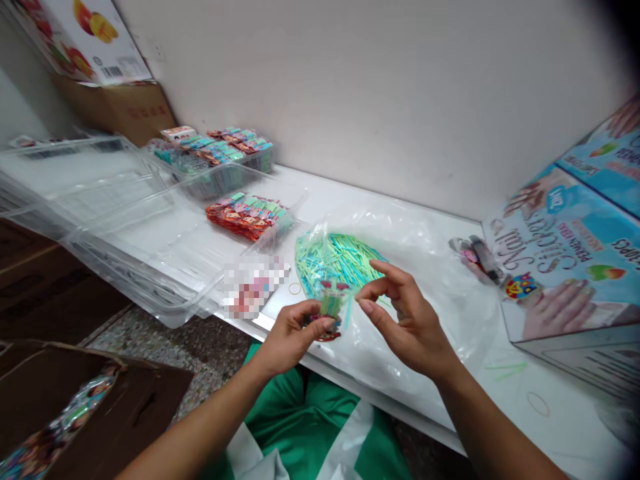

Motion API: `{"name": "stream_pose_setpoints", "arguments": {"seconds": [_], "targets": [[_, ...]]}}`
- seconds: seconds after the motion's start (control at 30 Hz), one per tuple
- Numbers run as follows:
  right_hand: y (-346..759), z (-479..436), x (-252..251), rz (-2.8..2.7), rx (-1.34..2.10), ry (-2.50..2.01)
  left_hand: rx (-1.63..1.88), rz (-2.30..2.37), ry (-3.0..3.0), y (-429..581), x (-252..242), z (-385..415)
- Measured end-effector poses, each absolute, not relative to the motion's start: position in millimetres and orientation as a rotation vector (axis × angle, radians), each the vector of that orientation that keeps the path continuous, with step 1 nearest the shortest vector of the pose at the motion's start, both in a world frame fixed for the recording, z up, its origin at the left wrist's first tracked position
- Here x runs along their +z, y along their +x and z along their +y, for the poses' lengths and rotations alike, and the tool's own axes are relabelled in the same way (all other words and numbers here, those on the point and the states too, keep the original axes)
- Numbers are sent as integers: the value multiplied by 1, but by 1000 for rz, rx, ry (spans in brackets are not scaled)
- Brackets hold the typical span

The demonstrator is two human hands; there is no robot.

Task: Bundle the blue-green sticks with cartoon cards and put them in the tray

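Observation:
My left hand (295,330) pinches a small clear packet (331,313) between thumb and fingers. The packet has a red printed lower part and green strips showing at its upper part. My right hand (403,317) hovers just right of it, fingers curved and apart, with nothing visible in them. Behind both hands, a large clear plastic bag (445,293) lies opened out on the white table, with a heap of thin green and blue sticks (345,257) in it. Left of the bag is a rubber band (295,289).
Clear plastic bins (173,317) line the left side, and a pile of red packets (247,217) lies beside them. Printed blue cartons (570,260) stand right. Loose green sticks (507,368) and another rubber band (539,403) lie nearby. A brown box (150,407) sits lower left.

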State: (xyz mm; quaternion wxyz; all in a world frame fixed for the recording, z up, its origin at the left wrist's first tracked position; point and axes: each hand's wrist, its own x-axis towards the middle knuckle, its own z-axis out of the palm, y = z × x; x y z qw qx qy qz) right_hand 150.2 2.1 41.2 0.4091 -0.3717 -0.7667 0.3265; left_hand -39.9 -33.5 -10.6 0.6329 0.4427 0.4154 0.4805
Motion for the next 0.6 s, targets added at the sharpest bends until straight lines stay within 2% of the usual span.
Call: {"name": "stream_pose_setpoints", "arguments": {"seconds": [0.13,0.3,0.37,0.5,0.6], "targets": [[155,10,37,-1861,815,-1029,1240,1167,1166,-84,33,-21],[164,22,26,-1838,880,-1139,1607,1502,1439,-171,83,31],[166,26,20,-1854,901,-1183,1585,1665,1444,-204,87,62],[169,31,14,-1924,922,-1270,1284,1989,1402,-249,75,126],[171,35,13,-1973,912,-1348,1199,2019,1490,-270,61,169]]}}
